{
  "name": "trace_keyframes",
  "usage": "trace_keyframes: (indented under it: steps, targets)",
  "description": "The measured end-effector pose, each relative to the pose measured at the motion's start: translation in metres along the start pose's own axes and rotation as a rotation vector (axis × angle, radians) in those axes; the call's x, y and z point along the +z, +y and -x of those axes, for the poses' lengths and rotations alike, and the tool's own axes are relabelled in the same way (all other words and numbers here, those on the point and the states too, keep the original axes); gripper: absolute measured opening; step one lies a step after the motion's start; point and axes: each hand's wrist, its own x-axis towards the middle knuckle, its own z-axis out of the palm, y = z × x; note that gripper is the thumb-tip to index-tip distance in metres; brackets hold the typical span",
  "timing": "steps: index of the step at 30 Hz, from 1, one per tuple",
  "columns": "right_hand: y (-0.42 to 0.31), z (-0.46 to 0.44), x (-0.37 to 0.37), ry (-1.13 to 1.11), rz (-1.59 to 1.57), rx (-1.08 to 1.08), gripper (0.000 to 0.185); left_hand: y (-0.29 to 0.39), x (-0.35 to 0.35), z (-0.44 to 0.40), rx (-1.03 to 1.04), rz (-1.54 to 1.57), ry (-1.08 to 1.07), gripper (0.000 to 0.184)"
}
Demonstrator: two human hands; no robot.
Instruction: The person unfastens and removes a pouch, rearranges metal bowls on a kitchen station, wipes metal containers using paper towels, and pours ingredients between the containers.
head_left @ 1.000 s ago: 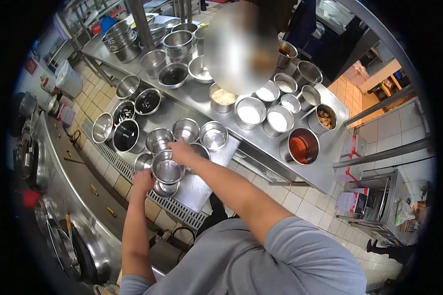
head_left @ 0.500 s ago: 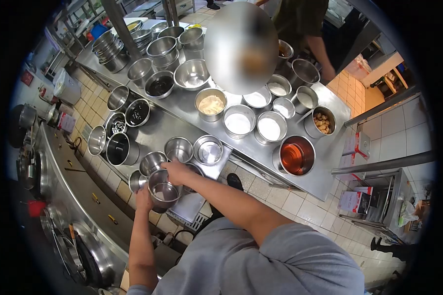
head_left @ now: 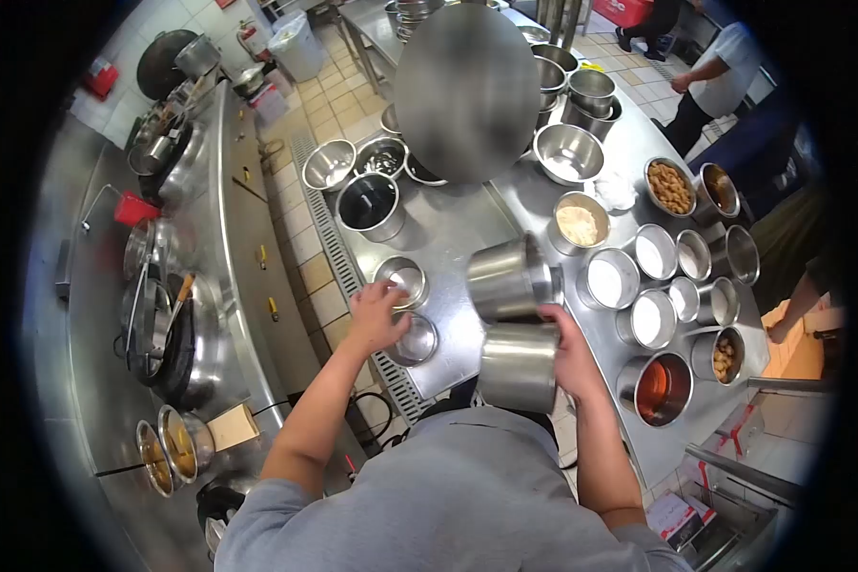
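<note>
My right hand (head_left: 570, 357) grips a steel pot (head_left: 520, 367) by its rim, holding it tipped on its side in front of my body. Against it, a second steel pot (head_left: 505, 276) is also tilted, its rim close to the same fingers; whether they pinch both rims I cannot tell. My left hand (head_left: 379, 316), fingers apart, is over two small steel pots on the lower steel table (head_left: 443, 334). Its fingertips are at the rim of the farther small pot (head_left: 402, 281); the nearer small pot (head_left: 414, 340) lies under the palm side.
A pot of dark liquid (head_left: 367, 205) stands at the table's far left. On the right counter are pots of white powder (head_left: 612, 278), red liquid (head_left: 654, 391) and brown pieces (head_left: 670, 186). A wok range (head_left: 229, 334) runs along my left. Other people stand beyond the counter.
My view has swung left. My right hand has moved right with steel pots tipped over, while my left hand has left the pot it touched and reaches to the small pots.
</note>
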Motion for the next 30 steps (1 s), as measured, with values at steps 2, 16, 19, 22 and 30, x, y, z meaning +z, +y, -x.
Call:
trace_keyframes:
  steps: [2,16,19,22,30]
  targets:
    - [-0.017,0.02,-0.019,0.083,-0.033,0.102,0.049,-0.027,0.024,0.004,-0.025,0.039,-0.043,0.035]
    - [-0.099,0.256,-0.074,0.879,-0.529,-0.039,0.024,-0.024,0.077,0.022,-0.351,0.406,-0.094,0.066]
    - [-0.103,0.292,-0.077,1.035,-0.158,-0.287,0.022,-0.038,0.09,0.002,-0.411,0.372,-0.186,0.053]
    - [-0.079,0.349,-0.087,1.164,0.053,-0.208,0.024,-0.039,0.093,-0.011,-0.377,0.364,-0.253,0.037]
    - [-0.05,0.412,-0.086,1.403,-0.091,-0.146,0.021,-0.016,0.086,-0.029,-0.17,-0.023,-0.434,0.035]
